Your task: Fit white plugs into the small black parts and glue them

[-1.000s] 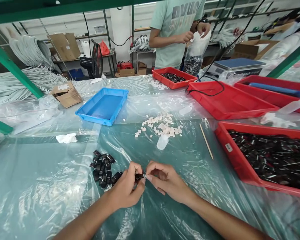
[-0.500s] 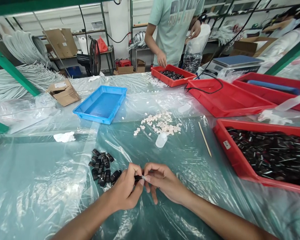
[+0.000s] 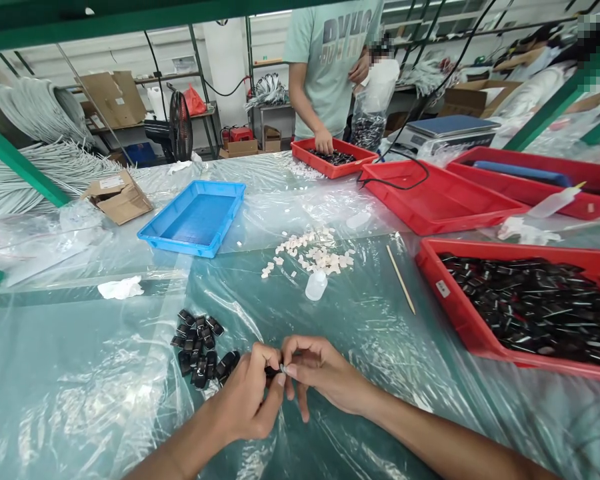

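Note:
My left hand [image 3: 247,400] and my right hand [image 3: 325,377] meet low in the middle, both pinching one small black part [image 3: 273,371] between their fingertips; a tiny pale bit shows at the joint. Just left of my hands lies a small pile of black parts [image 3: 199,343] on the plastic-covered table [image 3: 80,373]. Farther off sit a scatter of small white pieces [image 3: 313,250] and a small clear bottle [image 3: 315,285] on its side.
A red tray [image 3: 443,293] full of black parts stands at the right, a wooden stick [image 3: 400,288] beside it. A blue tray [image 3: 193,217] sits at mid left. Across the table another person [image 3: 325,60] reaches into a small red tray [image 3: 330,159].
My fingers have shifted slightly on the black part. The person across lowered one hand from the bag into the small red tray. The view has drifted right.

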`<state>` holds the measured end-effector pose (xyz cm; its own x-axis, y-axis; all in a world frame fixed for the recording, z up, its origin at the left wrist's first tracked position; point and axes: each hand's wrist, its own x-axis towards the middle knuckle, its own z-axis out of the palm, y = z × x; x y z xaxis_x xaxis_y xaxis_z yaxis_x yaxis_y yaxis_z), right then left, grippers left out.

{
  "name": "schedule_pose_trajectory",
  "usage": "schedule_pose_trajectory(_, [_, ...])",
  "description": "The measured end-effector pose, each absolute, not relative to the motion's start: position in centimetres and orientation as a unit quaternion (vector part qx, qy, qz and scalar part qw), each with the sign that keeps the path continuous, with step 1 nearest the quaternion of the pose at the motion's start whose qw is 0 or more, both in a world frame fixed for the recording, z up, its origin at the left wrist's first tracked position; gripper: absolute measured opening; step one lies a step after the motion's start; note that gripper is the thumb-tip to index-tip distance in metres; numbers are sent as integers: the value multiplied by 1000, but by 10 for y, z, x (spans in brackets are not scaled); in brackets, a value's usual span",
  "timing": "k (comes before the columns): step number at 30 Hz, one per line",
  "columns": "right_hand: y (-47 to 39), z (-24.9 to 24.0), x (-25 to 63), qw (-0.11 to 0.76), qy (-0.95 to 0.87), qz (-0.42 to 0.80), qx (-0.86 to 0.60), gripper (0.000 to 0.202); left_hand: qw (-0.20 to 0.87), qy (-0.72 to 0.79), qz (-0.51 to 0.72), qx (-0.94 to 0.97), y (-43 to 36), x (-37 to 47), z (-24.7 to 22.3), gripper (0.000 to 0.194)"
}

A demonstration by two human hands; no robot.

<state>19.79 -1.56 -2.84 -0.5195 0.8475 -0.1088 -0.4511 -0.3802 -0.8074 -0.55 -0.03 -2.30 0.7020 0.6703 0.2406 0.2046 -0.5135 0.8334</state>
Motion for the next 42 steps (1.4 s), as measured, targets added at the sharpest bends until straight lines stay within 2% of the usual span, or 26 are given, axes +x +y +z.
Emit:
schedule_pose_trajectory(9, [-15,-35,197,408,-357,802,-250,35,389,279,279,832,-6,-3,-6,12])
schedule_pose_trajectory(16, [-14,-38,198,401,-332,821,-233,28,325,236,314,860,-4,-2,-13,11])
schedule_pose_trajectory(20, [-15,-37,196,408,-329,817,-242,30,286,222,331,872,0,-3,-16,13])
schedule_pose_trajectory(26, [-15,-27,197,398,-333,814,-260,36,283,238,329,869,4,-6,-13,10])
schedule_pose_trajectory(34, [-18,-28,195,391,-309,832,-243,39,285,218,318,878,0,-4,-7,28])
schedule_pose_trajectory(42, [-20,-27,194,382,-318,836,-231,37,232,200,302,903,0,-7,-4,19])
